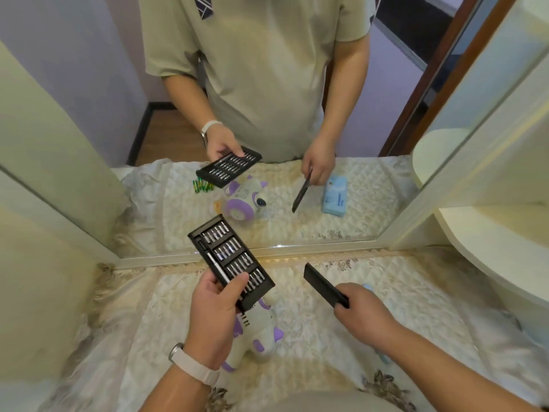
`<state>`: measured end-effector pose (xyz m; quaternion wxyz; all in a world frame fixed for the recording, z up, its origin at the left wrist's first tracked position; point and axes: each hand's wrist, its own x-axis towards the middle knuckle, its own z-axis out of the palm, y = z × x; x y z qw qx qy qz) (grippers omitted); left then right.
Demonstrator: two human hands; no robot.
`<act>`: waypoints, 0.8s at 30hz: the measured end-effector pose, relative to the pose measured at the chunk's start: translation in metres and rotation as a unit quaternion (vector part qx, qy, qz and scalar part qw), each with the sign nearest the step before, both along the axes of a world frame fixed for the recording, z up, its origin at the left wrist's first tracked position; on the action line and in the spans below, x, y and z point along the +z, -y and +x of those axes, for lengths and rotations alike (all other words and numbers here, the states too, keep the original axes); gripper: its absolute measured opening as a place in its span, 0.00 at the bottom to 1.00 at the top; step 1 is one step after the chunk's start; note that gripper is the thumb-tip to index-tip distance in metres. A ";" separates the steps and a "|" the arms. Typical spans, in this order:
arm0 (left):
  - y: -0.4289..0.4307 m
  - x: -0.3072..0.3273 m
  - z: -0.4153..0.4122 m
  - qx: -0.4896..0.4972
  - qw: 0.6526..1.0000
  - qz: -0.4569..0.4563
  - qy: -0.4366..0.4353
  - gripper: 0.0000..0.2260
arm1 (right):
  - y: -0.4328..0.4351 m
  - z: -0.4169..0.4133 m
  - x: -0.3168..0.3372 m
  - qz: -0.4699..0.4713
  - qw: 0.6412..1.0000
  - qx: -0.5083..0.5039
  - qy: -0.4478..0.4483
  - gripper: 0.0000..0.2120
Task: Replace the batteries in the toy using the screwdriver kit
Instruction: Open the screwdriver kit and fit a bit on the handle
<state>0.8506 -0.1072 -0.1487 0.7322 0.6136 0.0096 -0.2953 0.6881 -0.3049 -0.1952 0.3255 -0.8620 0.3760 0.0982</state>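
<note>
left hand (212, 304) grips bit tray (230, 260), raised, thumb on top | right hand (361, 315) grips black cover (325, 285), tilted | toy (258, 331) below

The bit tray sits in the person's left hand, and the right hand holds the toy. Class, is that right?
Not quite. In the head view the right hand holds the black cover; the toy lies on the cloth. The left hand does hold the bit tray.
</note>
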 end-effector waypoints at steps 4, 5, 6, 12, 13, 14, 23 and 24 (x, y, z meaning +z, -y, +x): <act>0.000 -0.003 -0.010 -0.034 0.999 0.004 -0.022 0.13 | -0.017 -0.001 -0.048 -0.114 0.991 0.066 -0.015 0.06; 0.000 -0.004 -0.011 -0.041 0.999 0.008 -0.025 0.14 | -0.019 -0.002 -0.059 -0.128 0.988 0.087 -0.019 0.07; 0.000 -0.004 -0.012 -0.046 0.999 0.011 -0.027 0.14 | -0.020 -0.004 -0.069 -0.135 0.985 0.104 -0.023 0.09; -0.004 -0.001 -0.015 -0.083 0.996 0.022 -0.015 0.13 | -0.031 -0.027 -0.098 -0.120 0.982 0.143 -0.023 0.20; -0.004 0.000 -0.016 -0.085 0.996 0.024 -0.014 0.13 | -0.032 -0.029 -0.100 -0.111 0.982 0.147 -0.029 0.23; -0.004 0.000 -0.017 -0.087 0.996 0.025 -0.013 0.13 | -0.032 -0.031 -0.102 -0.102 0.982 0.153 -0.037 0.25; 0.000 0.020 -0.040 -0.127 0.990 0.047 0.039 0.10 | -0.029 -0.021 -0.057 -0.046 0.986 0.152 -0.049 0.18; 0.001 0.024 -0.044 -0.135 0.988 0.048 0.053 0.10 | -0.028 -0.019 -0.042 -0.035 0.990 0.133 -0.015 0.16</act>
